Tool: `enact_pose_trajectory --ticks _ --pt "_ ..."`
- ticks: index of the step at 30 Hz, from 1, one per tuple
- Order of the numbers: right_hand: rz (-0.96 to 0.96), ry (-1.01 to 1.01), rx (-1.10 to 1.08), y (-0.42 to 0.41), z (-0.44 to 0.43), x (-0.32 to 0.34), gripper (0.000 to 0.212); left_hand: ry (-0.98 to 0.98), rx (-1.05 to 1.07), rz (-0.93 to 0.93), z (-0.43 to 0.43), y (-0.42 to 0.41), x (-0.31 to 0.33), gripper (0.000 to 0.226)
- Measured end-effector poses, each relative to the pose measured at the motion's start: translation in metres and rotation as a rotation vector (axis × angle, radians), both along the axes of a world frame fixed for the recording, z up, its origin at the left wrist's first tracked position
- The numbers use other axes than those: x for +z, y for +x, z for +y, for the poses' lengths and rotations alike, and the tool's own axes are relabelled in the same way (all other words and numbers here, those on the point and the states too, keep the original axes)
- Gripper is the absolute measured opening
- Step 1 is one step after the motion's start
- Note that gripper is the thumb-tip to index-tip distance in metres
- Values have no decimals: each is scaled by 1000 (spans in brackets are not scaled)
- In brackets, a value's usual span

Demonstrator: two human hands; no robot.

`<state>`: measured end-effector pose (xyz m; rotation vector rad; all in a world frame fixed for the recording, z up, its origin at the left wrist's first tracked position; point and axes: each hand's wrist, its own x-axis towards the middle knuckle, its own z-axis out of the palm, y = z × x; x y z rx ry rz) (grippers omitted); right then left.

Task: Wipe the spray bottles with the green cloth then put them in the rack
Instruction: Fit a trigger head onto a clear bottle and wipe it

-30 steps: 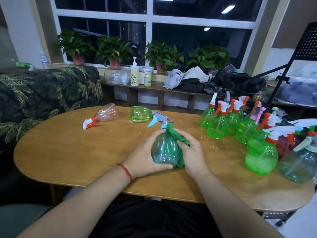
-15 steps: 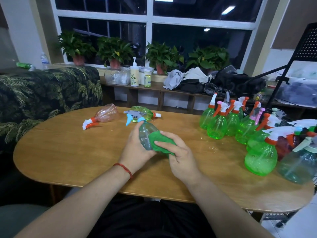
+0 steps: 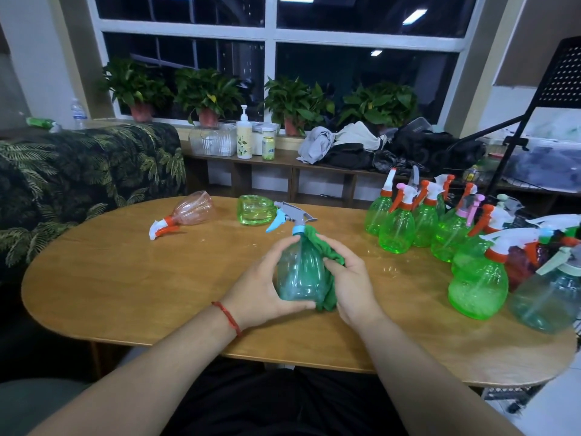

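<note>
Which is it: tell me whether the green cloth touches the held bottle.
Touching. The head view shows the right hand holding the green cloth wrapped against the side of the held bottle, no gap.

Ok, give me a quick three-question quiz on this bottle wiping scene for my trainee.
1. True or false: the right hand presses the green cloth against the teal bottle.
2. How many bottles lie on their sides on the table? A one, B two, C four.
3. Which wrist wears the red string?
Key: 1 true. 2 B, the pink bottle and the light green bottle. 3 the left.
</note>
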<state>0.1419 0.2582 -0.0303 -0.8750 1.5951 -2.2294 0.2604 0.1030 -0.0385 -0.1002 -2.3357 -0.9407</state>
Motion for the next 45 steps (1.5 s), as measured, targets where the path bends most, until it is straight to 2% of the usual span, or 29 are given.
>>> enact_pose_trajectory --ticks 2,6,11,16,20,26,28,32,36,41,45 --pt "-45 -4 21 -2 1 0 60 -5 13 -19 0 -1 0 115" --pt "32 33 -44 -4 0 -3 67 -74 35 -21 -4 -7 -5 118" --pt "243 89 -91 -3 -2 -8 65 -46 67 14 -8 -11 -9 119" --pt "537 109 -101 2 0 -15 73 86 191 54 -12 -11 -11 119" --pt "733 153 -141 4 -1 -18 71 186 285 76 -15 -12 -10 118" --pt "981 191 -186 7 -2 -18 65 249 281 100 -17 -12 -9 116" --pt "958 202 -192 7 -3 -18 65 197 278 99 -16 -11 -8 115" --pt "784 209 -151 8 1 -13 73 45 180 55 -13 -9 -10 114" --pt "753 242 -69 10 6 -7 49 -52 125 54 -9 -9 -7 111" --pt "614 249 -99 9 2 -6 49 -191 66 75 -5 -9 -7 107" --pt "609 276 -102 7 3 -5 48 -170 64 53 -4 -8 -7 109"
